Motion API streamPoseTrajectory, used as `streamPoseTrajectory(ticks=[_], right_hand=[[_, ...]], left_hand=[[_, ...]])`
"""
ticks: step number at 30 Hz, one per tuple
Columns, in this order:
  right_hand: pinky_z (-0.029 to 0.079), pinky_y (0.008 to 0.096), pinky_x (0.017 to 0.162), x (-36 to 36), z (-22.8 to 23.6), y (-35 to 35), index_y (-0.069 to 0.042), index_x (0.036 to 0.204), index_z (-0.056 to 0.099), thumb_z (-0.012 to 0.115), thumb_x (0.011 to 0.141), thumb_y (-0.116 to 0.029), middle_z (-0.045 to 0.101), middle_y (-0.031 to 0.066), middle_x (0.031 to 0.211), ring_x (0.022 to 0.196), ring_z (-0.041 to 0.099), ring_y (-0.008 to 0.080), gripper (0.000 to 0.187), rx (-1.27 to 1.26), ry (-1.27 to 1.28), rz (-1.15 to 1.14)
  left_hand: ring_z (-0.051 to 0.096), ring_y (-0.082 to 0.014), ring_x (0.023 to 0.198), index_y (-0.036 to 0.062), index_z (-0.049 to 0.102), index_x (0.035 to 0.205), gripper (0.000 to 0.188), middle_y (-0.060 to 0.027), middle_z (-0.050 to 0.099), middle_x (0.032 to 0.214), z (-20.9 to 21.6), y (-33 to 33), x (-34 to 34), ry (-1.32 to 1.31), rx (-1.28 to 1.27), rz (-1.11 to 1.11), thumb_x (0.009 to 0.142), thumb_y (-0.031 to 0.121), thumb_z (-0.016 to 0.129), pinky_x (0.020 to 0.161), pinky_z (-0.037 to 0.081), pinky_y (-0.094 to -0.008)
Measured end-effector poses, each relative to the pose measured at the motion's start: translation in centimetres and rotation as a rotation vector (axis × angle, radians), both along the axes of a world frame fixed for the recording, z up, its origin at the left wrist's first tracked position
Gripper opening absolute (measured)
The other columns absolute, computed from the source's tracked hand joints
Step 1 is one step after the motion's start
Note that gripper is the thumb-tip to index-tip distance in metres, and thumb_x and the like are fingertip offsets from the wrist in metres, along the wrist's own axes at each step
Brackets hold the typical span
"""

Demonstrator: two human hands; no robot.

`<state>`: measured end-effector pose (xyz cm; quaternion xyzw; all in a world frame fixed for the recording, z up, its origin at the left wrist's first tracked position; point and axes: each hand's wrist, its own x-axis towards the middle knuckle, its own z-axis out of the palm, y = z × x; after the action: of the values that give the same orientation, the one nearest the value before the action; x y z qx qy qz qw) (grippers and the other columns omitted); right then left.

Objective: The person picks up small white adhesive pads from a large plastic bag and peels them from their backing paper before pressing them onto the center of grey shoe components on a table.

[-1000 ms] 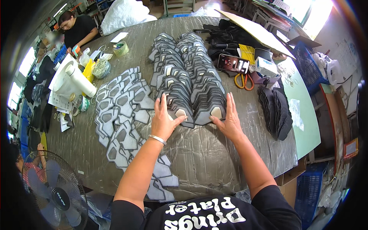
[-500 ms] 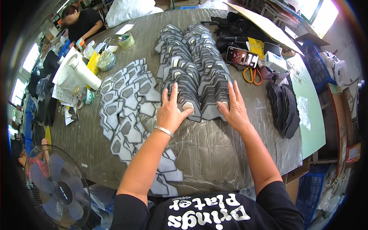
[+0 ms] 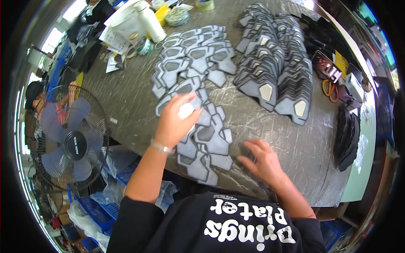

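My left hand [image 3: 172, 122], blurred, is over the left layout of grey angular fabric pieces [image 3: 200, 57], thumb and fingers apart. A bright white patch [image 3: 185, 111] shows between them; whether it is a separate thing I cannot tell. Above the table near the layout's lower right side, my right hand [image 3: 265, 162] is open, holding nothing, with its thumb spread from the fingers. Farther up and right stand two long overlapping rows of dark-edged grey pieces, a left row [image 3: 253, 86] and a right row [image 3: 291, 103]; white six-sided patches show on several of them.
A phone [image 3: 327, 66], orange-handled scissors [image 3: 330, 90] and a stack of black pieces [image 3: 348, 137] lie on the right. A white bottle [image 3: 150, 21] and tape rolls [image 3: 144, 46] are at the back left. A fan [image 3: 75, 143] stands left of the table [image 3: 130, 105].
Both hands have left the two dark-edged rows. My left hand has moved over the left layout, and my right hand has come back toward my body. The view has swung left and down.
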<state>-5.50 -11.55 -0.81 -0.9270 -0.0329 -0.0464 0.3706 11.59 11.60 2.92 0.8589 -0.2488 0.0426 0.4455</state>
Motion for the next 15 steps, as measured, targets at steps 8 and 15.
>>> streamPoseTrajectory(ticks=[8,15], right_hand=[[0.051,0.0396,0.073,2.5,-1.2,5.9,-0.002,0.109,0.057,0.078,0.074,-0.032,0.058,0.0127,0.095,0.086,0.062,0.0315,0.05,-0.161,0.15,-0.033],[0.05,0.0359,0.071,2.3,-1.7,6.4,-0.003,0.099,0.058,0.079,0.072,-0.031,0.059,0.0097,0.092,0.078,0.062,0.0246,0.045,-0.152,0.177,-0.102]], left_hand=[[0.06,-0.036,0.099,0.0035,0.057,0.119,0.061,-0.0164,0.054,0.116,-3.0,8.2,-16.4,0.213,0.32,0.242,0.069,0.027,0.083,0.081,0.051,-0.0412],[0.061,-0.0317,0.089,0.0031,0.058,0.117,0.057,-0.0135,0.053,0.113,-4.4,7.6,-17.5,0.185,0.265,0.167,0.07,0.025,0.082,0.071,0.053,-0.0374]])
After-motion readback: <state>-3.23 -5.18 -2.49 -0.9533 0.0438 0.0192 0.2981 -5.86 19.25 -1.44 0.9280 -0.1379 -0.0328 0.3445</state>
